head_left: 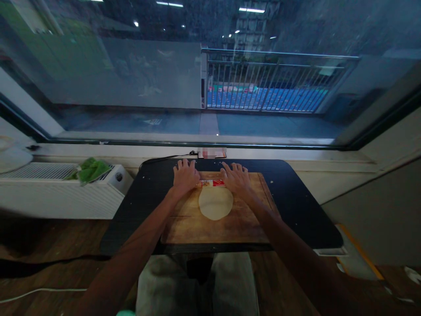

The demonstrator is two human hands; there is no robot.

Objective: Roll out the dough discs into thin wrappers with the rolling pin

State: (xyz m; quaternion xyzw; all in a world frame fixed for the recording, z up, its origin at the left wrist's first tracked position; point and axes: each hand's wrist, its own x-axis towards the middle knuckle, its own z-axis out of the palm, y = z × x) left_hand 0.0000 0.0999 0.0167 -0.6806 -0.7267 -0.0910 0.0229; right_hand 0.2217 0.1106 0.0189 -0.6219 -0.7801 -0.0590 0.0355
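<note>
A flat, round sheet of pale dough (215, 203) lies on a wooden cutting board (210, 232). Just beyond its far edge is a narrow bar-shaped thing with a red-and-white printed wrapper or label (213, 183), its ends hidden by my hands. My left hand (186, 176) rests at the bar's left end, palm down, fingers stretched forward and spread. At the right end lies my right hand (236, 177), also palm down with fingers apart. Neither hand visibly wraps its fingers round anything. Exactly what the bar is cannot be made out.
The board sits on a black table (304, 219) dotted with small white crumbs. Past the table's far edge, a small card-like thing (212, 152) stands by the sill under a large window. A green cloth (92, 170) lies on a white radiator (66, 197) at left.
</note>
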